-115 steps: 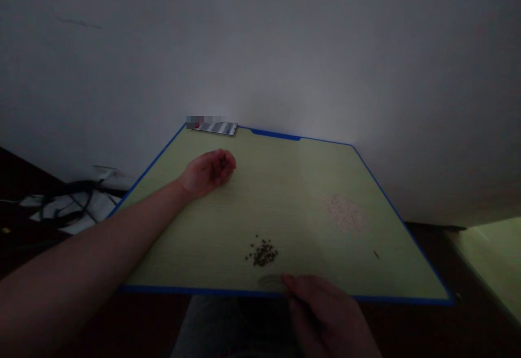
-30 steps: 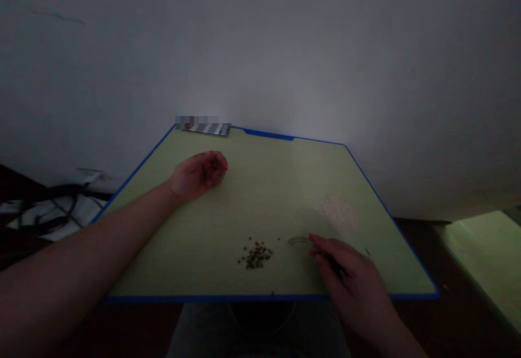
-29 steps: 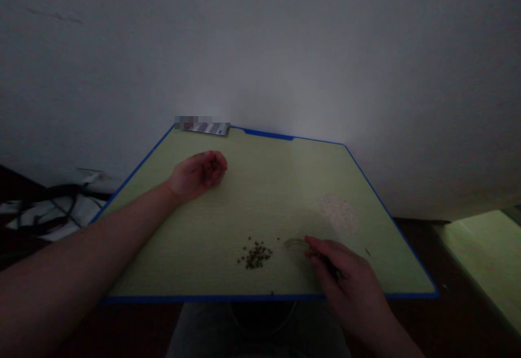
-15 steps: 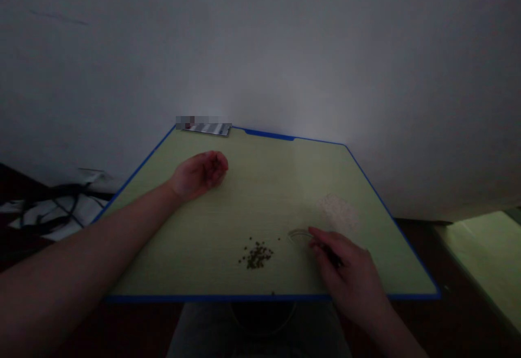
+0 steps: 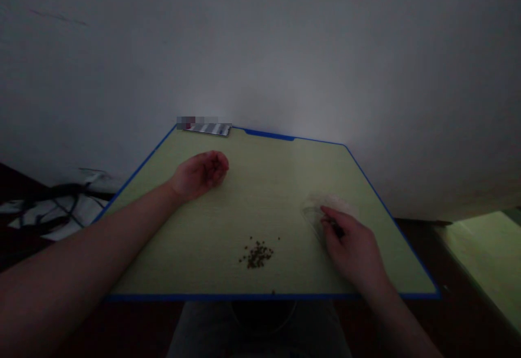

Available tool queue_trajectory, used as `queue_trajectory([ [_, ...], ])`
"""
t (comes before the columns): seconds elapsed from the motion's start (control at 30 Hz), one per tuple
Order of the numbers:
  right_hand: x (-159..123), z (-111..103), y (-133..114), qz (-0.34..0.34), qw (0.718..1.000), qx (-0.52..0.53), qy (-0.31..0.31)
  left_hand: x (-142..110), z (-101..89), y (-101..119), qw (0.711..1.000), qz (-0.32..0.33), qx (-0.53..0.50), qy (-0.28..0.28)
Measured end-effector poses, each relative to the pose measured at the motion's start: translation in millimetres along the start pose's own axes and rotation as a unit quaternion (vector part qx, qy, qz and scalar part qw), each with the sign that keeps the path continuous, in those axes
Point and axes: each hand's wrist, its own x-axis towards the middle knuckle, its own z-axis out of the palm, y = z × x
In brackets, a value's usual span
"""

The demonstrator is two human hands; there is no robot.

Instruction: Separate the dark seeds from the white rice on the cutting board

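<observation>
My left hand [image 5: 201, 174] rests on the left side of the table, fingers curled in toward the palm; I see nothing in it, though the palm is in shadow. On the right, my right hand [image 5: 352, 244] pinches a thin, pale, curved tool that looks like tweezers [image 5: 311, 209], its tips blurred. The tips are at the left edge of a pale, grainy heap [image 5: 342, 204], partly hidden behind the hand. A small pile of dark, round grains [image 5: 257, 256], like peppercorns, lies near the front edge, with a few strays around it.
The pale tabletop [image 5: 260, 195] has a blue rim and stands against a white wall [image 5: 260, 49]. A flat, striped item [image 5: 207, 128], partly pixelated, lies at the back left corner. Dark cables [image 5: 65, 195] are beyond the left edge. Another pale surface [image 5: 484, 255] is at far right.
My right hand and the tweezers have moved away from me and slightly right, from beside the dark pile to the pale heap. My left hand has stayed put.
</observation>
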Motion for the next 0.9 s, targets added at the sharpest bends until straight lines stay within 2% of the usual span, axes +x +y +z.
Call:
queue_trajectory([
  [0.13, 2, -8, 3, -0.027, 1.0, 0.01, 0.004, 0, 0.5, 1, 1.0, -0.006, 0.009, 0.001],
  [0.3, -1, -7, -22, -0.121, 0.982, 0.1, -0.109, 0, -1.9, -1, 1.0, 0.008, 0.005, -0.016],
  [0.4, -3, -7, -29, -0.129, 0.968, 0.132, -0.168, 1, -3.1, -2, 1.0, 0.01, 0.001, -0.017],
  [0.53, -10, -13, -24, -0.135, 0.956, 0.153, -0.211, 1, -2.0, -1, 1.0, 0.002, -0.007, -0.014],
  [0.67, -20, -18, -24, -0.133, 0.954, 0.16, -0.217, 1, -0.3, 1, 1.0, -0.012, -0.011, -0.005],
  [0.9, -30, -6, -28, -0.077, 0.971, 0.141, -0.176, 0, -0.9, 0, 1.0, -0.005, -0.01, 0.0],
])
